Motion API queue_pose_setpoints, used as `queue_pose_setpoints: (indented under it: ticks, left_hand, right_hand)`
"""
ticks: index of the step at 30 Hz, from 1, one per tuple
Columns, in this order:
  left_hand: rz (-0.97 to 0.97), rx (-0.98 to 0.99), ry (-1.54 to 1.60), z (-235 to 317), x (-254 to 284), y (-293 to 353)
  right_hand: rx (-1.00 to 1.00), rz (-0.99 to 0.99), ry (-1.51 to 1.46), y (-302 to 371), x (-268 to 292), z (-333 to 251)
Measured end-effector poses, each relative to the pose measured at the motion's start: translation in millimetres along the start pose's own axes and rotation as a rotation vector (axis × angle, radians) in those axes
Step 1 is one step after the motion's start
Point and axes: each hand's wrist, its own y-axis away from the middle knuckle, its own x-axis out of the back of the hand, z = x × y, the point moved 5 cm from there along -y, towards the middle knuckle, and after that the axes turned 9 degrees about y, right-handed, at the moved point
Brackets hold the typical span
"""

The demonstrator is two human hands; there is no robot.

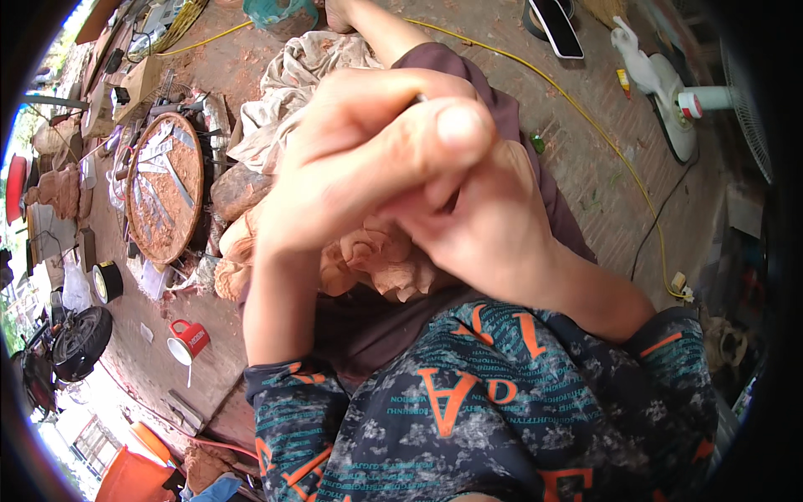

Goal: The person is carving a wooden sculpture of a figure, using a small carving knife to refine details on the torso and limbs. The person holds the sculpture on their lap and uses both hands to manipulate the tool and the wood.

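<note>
Close up in the middle of the view, my left hand [335, 159] and my right hand [493, 222] are pressed together. The left hand's fingers are curled, and its thumb lies across the top. The right hand's fingers are folded in under it. A small dark spot shows between the left fingers, but whatever the hands may hold is hidden. Below and behind them, a carved reddish-brown wooden piece [376, 255] with rounded, folded shapes rests by my lap, partly covered by the hands.
To the left stands a round tray [199, 219] with several chisel-like blades and wood shavings. A crumpled pale cloth [293, 71] lies ahead. A red mug [191, 336] sits lower left. A yellow cord [577, 109], a phone [556, 29] and a white fan [715, 100] are right.
</note>
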Motion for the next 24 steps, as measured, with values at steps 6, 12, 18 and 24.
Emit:
queue_pose_setpoints:
  ticks: [6,12,18,24]
  left_hand:
    - [-0.138,-0.089,0.042,8,-8,2]
    - [-0.268,0.150,0.139,-4,-6,5]
    - [-0.272,0.078,0.115,-2,-7,1]
    - [-0.287,0.026,0.094,9,-11,12]
  right_hand:
    - [-0.074,-0.043,-0.104,6,-2,2]
    - [-0.104,-0.038,-0.081,14,2,4]
    - [0.034,-0.012,0.034,15,1,0]
    - [-0.081,-0.026,-0.146,14,6,-16]
